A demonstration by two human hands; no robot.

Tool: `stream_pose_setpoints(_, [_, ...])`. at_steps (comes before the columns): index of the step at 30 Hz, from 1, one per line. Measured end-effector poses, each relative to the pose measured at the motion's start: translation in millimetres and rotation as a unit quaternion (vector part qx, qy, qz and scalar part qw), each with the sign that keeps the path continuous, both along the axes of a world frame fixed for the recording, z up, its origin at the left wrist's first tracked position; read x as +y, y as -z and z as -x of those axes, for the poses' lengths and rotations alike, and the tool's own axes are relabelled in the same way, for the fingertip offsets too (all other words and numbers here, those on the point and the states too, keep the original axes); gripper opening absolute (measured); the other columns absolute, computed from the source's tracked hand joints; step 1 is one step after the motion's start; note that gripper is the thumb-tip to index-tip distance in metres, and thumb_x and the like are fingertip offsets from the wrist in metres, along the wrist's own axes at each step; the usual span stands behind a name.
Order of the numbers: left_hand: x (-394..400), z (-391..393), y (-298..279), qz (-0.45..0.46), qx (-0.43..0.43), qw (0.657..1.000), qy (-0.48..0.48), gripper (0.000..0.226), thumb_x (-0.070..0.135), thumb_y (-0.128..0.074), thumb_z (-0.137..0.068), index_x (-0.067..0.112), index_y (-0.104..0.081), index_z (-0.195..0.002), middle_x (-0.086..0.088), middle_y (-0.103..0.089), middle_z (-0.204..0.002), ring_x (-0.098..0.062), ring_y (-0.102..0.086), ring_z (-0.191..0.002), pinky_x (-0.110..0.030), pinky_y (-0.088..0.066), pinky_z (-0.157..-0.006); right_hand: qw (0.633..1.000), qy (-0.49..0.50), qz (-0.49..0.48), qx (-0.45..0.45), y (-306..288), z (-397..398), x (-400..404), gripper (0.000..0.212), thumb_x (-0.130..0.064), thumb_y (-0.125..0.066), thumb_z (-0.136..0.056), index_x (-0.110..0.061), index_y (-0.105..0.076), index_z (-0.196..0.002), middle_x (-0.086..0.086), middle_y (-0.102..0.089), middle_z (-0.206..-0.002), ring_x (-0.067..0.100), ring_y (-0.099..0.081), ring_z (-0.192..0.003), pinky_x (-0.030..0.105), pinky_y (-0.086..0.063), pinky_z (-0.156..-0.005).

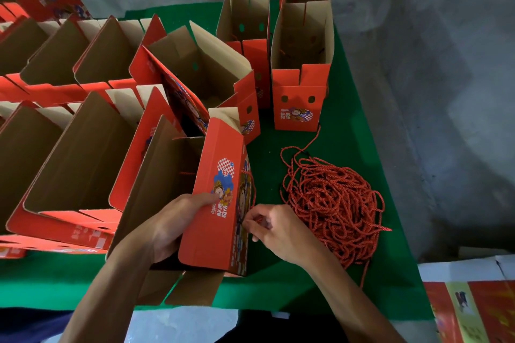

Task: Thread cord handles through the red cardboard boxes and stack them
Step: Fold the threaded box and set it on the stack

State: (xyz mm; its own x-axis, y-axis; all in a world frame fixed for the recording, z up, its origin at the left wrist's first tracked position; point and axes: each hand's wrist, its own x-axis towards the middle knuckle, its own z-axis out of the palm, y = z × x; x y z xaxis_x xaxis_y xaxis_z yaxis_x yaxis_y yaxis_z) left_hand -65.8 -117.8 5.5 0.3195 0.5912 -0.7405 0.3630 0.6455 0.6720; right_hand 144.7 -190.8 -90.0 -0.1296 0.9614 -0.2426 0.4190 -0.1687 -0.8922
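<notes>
Already, to the left of the hands and beyond them, rows of opened red boxes [83, 131] lie nested against one another, which looks like finished or staged stock; whether each carries a cord is not visible from here. The left hand [172, 227] grips the near box [220, 198] by its narrow printed panel, fingers curled round the edge, holding it steady on the green tabletop [348, 108]. Just right of that box, the right hand [276, 227] pinches a red cord end [252, 203] against the box's side face, so I judge the threading of this handle to be under way rather than done. The hole itself is hidden behind the fingers, and the side face is seen too edge-on to read. Further right of the right hand, touching the wrist area, sits a large tangled pile of red cords [334, 203], so plenty of handles appear left to fit. Beyond the hands, upright boxes [301, 92] show empty punched holes, apparently still to be threaded. Printed sheets [473, 312] at the far right are cut off by the frame.
</notes>
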Motion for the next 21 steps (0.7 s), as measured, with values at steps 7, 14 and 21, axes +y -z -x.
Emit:
stream_pose_setpoints(7, [-2.9,-1.9,-4.2,-0.007,-0.006,1.000,-0.029,0.072,0.080,-0.045,-0.081,0.027,-0.067,-0.125,-0.011,-0.077,-0.114,-0.030,-0.075,-0.104,-0.049,-0.059,-0.086,1.000,-0.022,-0.009,-0.014,-2.1,-2.2,2.2,0.017,-0.042,-0.062,-0.102,-0.028,-0.071,-0.096,-0.011,-0.071,-0.073,0.003,-0.058,-0.048,0.018,-0.040,-0.041])
stream_pose_setpoints(14, [1.9,4.2,-2.3,0.016,-0.051,0.998,0.033,0.077,0.072,-0.036,-0.092,0.011,-0.073,-0.119,-0.022,-0.072,-0.121,-0.035,-0.071,-0.113,-0.037,-0.063,-0.081,0.945,-0.115,-0.213,-0.221,-5.2,7.1,-3.1,0.021,-0.026,-0.054,-0.105,-0.012,-0.062,-0.118,-0.003,-0.063,-0.114,0.009,-0.065,-0.083,0.023,-0.059,-0.075])
stream_pose_setpoints(21, [-11.8,-0.8,0.9,-0.098,0.049,0.984,0.144,0.027,0.034,-0.064,-0.093,0.015,-0.080,-0.104,-0.014,-0.078,-0.106,-0.026,-0.076,-0.102,-0.036,-0.063,-0.089,0.995,-0.016,0.064,0.077,-6.9,3.6,7.6,0.018,-0.025,-0.061,-0.104,-0.012,-0.070,-0.096,0.003,-0.072,-0.089,0.011,-0.069,-0.075,0.029,-0.060,-0.072])
